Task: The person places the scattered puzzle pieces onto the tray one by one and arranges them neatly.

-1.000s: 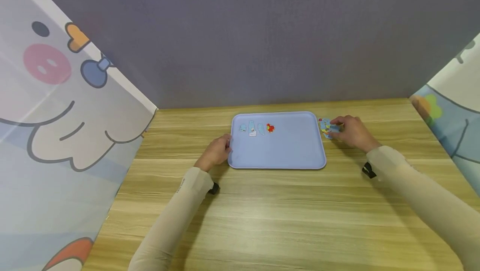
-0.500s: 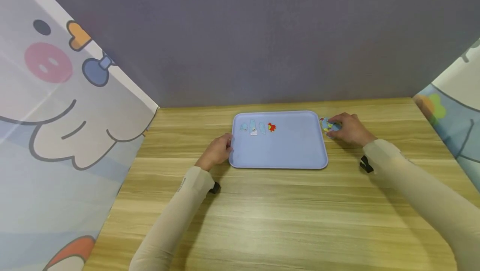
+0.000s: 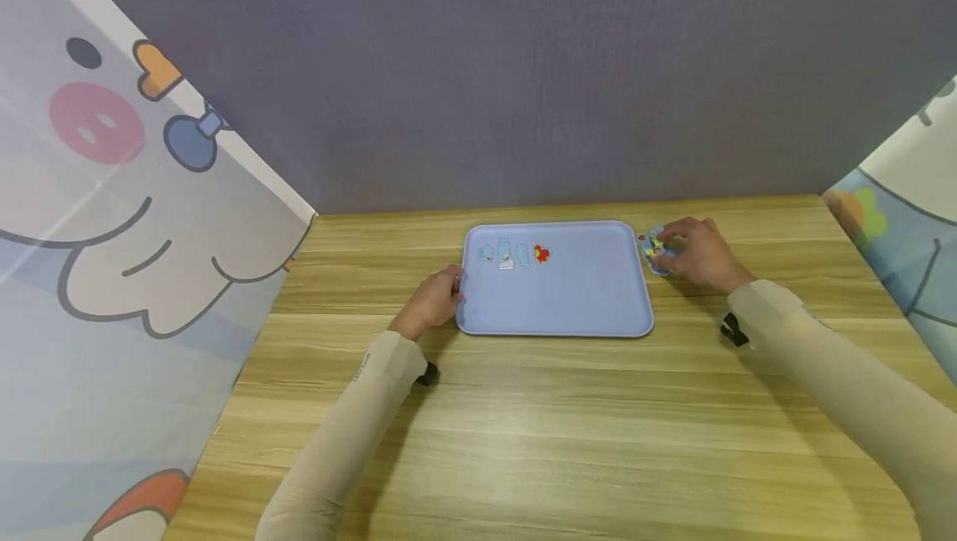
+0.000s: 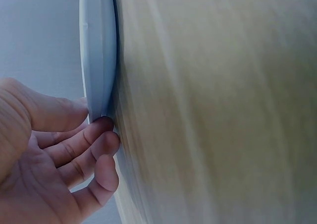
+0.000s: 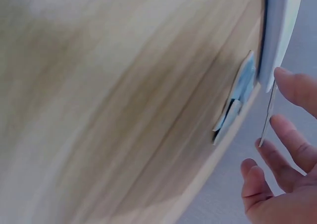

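Note:
My left hand [image 3: 434, 302] grips the left edge of a light blue tray [image 3: 583, 300]; in the left wrist view its thumb lies on the rim and curled fingers are beneath. At the tray's right side, my right hand [image 3: 699, 254] pinches a thin flat cutout piece [image 5: 268, 116], seen edge-on in the right wrist view, between thumb and fingertips. Below it on the table lies a small pile of blue cutout pieces [image 5: 239, 95], close to the tray's rim. Its picture is hidden in the wrist view.
Along the tray's upper left lie several pieces in a row: pale blue ones, such as a tall piece [image 3: 504, 252], and a red piece [image 3: 542, 254]. The wooden table [image 3: 538, 425] meets a grey wall [image 3: 523, 92] behind the tray. Cartoon-printed panels [image 3: 97, 233] flank both sides.
My right hand's fingers have shifted over the pile and now hold a piece off it. The left hand stays on the tray's edge, and the tray's pieces have not moved.

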Tool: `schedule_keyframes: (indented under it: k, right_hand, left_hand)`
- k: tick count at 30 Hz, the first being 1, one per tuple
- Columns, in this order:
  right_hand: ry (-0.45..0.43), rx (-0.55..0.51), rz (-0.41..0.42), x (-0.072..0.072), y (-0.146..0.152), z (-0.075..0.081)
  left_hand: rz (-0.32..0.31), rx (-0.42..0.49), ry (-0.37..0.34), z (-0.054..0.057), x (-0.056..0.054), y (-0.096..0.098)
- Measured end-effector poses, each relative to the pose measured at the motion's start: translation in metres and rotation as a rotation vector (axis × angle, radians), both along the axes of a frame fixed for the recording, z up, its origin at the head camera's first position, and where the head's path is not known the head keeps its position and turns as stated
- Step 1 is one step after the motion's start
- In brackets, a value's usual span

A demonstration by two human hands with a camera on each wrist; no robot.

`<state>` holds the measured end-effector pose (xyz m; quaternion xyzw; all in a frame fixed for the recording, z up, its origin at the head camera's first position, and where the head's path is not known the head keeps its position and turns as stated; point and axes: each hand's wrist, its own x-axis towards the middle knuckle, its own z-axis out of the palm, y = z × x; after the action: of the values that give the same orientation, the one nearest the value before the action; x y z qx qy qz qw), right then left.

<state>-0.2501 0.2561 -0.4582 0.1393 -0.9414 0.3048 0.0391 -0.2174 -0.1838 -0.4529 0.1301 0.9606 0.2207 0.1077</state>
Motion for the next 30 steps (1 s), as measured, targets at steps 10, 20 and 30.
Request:
schedule_keyframes:
  k: [10, 20, 30]
  right_hand:
    - [0.045, -0.01, 0.043, 0.003, -0.008, 0.011]
    - [0.053, -0.044, 0.129, 0.007, -0.032, 0.017]
    - [0.114, -0.022, 0.233, 0.001, -0.056, 0.019]
  left_hand:
    - [-0.006, 0.002, 0.012, 0.002, 0.0, -0.001]
    - [-0.002, -0.009, 0.016, 0.003, 0.001, 0.0]
    - [0.0, -0.022, 0.018, -0.001, 0.0, -0.001]
